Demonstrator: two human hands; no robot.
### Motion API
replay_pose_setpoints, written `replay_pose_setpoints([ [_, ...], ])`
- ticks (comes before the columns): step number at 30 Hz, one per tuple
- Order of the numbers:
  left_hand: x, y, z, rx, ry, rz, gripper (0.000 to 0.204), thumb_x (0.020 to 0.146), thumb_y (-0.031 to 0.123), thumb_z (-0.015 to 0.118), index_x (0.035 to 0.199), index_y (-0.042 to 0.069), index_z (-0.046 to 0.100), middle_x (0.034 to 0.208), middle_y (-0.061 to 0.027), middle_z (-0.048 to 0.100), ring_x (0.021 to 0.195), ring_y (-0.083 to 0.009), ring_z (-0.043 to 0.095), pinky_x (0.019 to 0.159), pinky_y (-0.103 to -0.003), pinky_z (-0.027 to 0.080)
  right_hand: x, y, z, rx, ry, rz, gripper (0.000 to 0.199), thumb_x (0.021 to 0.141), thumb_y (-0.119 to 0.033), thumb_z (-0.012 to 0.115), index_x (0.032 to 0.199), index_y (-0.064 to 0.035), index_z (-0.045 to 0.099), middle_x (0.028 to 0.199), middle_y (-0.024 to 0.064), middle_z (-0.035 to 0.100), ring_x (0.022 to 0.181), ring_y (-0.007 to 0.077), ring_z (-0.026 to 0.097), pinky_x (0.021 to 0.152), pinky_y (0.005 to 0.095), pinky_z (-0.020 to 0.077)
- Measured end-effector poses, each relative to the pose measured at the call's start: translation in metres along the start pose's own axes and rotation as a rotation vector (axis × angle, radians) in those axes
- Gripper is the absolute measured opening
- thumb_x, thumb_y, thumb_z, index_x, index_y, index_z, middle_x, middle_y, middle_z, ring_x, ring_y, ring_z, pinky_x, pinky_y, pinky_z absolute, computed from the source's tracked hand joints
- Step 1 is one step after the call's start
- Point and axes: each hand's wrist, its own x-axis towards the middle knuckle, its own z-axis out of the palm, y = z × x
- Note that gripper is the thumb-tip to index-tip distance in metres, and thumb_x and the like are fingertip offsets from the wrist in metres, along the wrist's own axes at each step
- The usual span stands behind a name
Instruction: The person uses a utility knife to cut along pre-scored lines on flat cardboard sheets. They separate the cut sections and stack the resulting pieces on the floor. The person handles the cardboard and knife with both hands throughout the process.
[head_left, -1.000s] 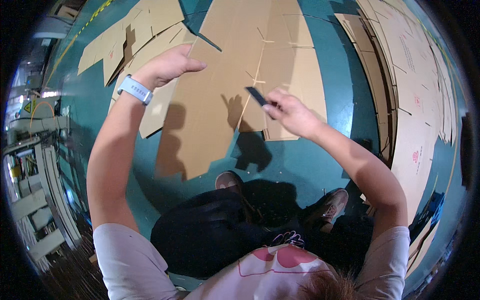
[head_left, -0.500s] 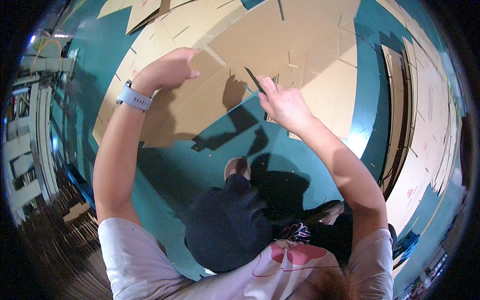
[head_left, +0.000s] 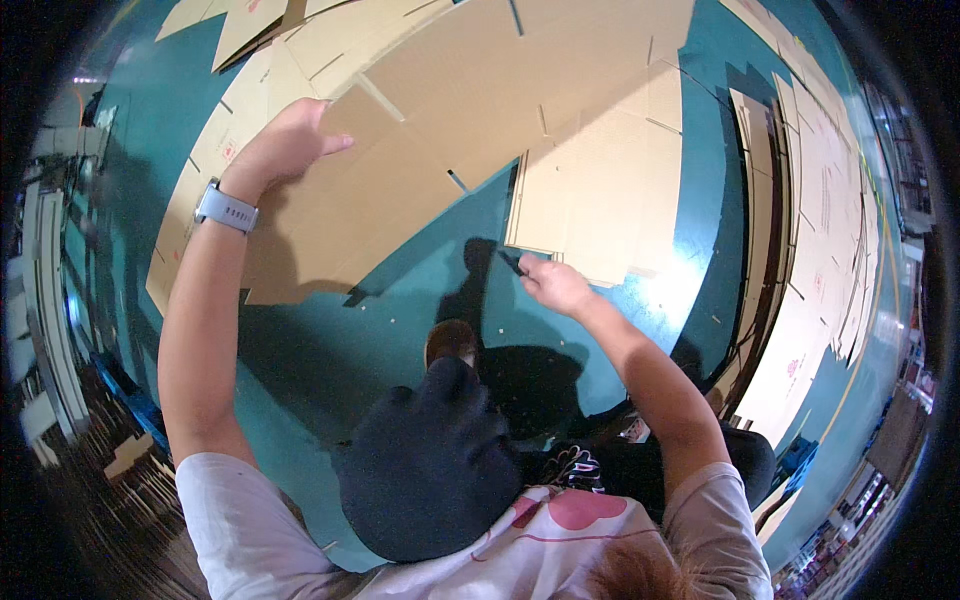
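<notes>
My left hand (head_left: 285, 145), with a pale watch (head_left: 226, 207) on the wrist, grips the edge of a large flat brown cardboard sheet (head_left: 400, 170) and holds it off the teal floor (head_left: 330, 330). My right hand (head_left: 553, 282) is closed around a small dark tool (head_left: 510, 262), likely a cutter, whose tip points at the lower left corner of a second flat cardboard piece (head_left: 600, 200). My dark-clad knee (head_left: 430, 460) and a brown shoe (head_left: 450, 342) show below the hands.
More flattened cardboard sheets lie on the floor at the upper left (head_left: 240, 30) and in overlapping rows along the right side (head_left: 810, 230). Shelving or racks (head_left: 50, 300) run down the left rim. Boxes and clutter (head_left: 870, 470) sit at the lower right.
The view has swung, so the cardboard now sits higher and wider. My right hand with the dark tool has dropped lower, next to the smaller sheet's corner. My left hand still holds the big sheet.
</notes>
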Motion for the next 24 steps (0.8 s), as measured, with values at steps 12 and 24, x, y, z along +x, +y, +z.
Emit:
replay_pose_setpoints([
  [12, 0.003, -0.005, -0.013, -0.177, 0.047, 0.075, 0.026, 0.081, 0.012, 0.061, 0.101, -0.004, 0.059, 0.082, -0.0078, 0.063, 0.076, -0.0124, 0.055, 0.075, -0.029, 0.045, -0.011, 0.047, -0.001, -0.048, 0.116, 0.077, 0.027, 0.084, -0.03, 0.055, 0.092, -0.0052, 0.06, 0.092, 0.0186, 0.06, 0.089, 0.0343, 0.059, 0.078, 0.0427, 0.0486],
  [24, 0.002, 0.075, -0.013, -0.151, 0.176, 0.01, 0.032, 0.085, 0.013, 0.055, 0.112, -0.005, 0.054, 0.098, -0.0116, 0.064, 0.089, -0.0153, 0.057, 0.082, -0.029, 0.043, -0.047, 0.245, -0.056, 0.29, 0.631, 0.949, 0.079, 0.067, -0.044, 0.074, 0.12, 0.0068, 0.046, 0.117, 0.0255, 0.053, 0.108, 0.0334, 0.054, 0.093, 0.0379, 0.0436],
])
